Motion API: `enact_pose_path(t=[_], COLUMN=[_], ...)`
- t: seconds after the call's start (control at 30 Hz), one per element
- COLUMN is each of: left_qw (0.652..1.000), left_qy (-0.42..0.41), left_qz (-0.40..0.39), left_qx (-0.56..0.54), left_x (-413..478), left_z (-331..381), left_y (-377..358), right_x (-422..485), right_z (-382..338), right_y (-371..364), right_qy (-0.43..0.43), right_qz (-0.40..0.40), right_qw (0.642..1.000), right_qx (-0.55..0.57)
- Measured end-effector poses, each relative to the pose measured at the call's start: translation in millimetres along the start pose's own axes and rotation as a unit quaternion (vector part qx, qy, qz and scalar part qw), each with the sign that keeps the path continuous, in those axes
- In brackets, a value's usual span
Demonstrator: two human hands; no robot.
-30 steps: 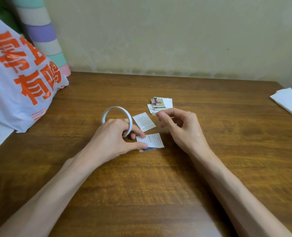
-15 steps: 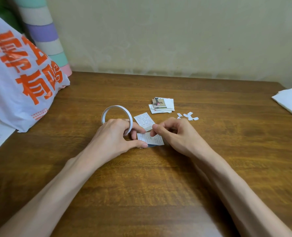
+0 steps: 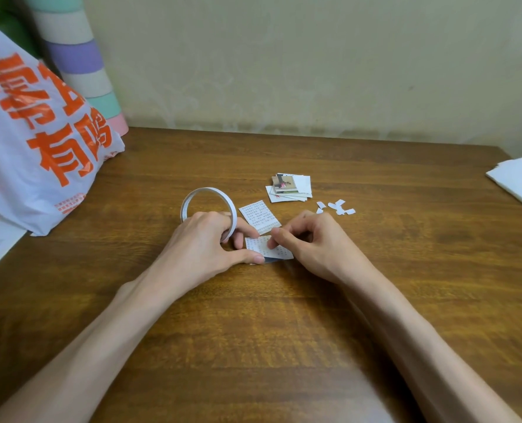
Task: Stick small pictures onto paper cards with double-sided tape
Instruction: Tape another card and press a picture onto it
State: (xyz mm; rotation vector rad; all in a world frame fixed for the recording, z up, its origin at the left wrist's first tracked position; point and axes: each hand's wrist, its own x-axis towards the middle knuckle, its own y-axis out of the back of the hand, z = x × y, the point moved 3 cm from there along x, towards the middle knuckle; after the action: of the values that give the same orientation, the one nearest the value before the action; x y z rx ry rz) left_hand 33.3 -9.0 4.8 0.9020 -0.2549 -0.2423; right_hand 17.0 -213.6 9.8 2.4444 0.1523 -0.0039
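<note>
**While both hands crowd in, the card lies pinned between them**

As the left hand [image 3: 204, 248] curls round the tape roll [image 3: 206, 189], its thumb presses down the near left corner of the printed card [image 3: 258, 245], which lies flat on the table [image 3: 284, 331]. Now the right hand [image 3: 314, 245], fingers curled, pinches at the card's top edge. Just beyond lies a second card [image 3: 258, 215], with the picture stack [image 3: 290, 187] and paper scraps [image 3: 336, 206] farther back.

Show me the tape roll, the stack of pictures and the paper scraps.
tape roll [image 3: 207, 189], head view, top of the ring
stack of pictures [image 3: 284, 183], head view, top picture
paper scraps [image 3: 340, 207], head view, middle scrap
</note>
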Motion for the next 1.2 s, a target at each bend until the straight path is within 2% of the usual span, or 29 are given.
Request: enact_pose_path(t=[0.63, 1.2], left_qw=[0.997, 0.997], left_qy=[-0.075, -0.075], left_qz=[-0.021, -0.021], left_qx=[-0.004, 0.012], left_x=[0.0, -0.7], left_z=[1.0, 4.3], left_y=[0.3, 1.8], right_x=[-1.4, -1.2], right_z=[-1.3, -1.2], right_y=[-1.0, -0.1], right_qy=[0.005, -0.013], right_qz=[0.019, 0.030], right_qw=[1.000, 0.999], right_qx=[-0.023, -0.031])
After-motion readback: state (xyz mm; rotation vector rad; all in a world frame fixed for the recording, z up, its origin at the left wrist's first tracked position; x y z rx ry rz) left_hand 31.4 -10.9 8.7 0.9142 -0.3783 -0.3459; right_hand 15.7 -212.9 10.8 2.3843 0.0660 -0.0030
